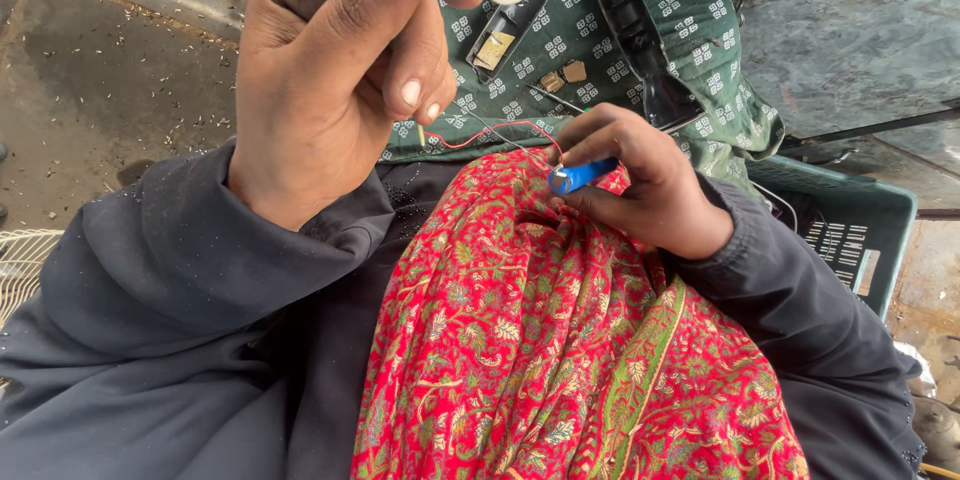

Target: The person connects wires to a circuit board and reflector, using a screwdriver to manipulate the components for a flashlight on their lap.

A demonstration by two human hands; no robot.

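While our left hand [340, 70] pinched the red wire [490, 132], our right hand [640, 185] gripped the blue cylinder [582, 176], angled up rightward, over the green cloth's [700, 50] near edge.

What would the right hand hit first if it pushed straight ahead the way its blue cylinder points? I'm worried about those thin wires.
Probably the red wire leaving the blue cylinder in the right hand, then the left hand; depth is unclear.

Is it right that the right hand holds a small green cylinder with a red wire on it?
Not quite. In the head view the small cylinder in the right hand is blue, not green. The red wire does run from it toward the left hand.
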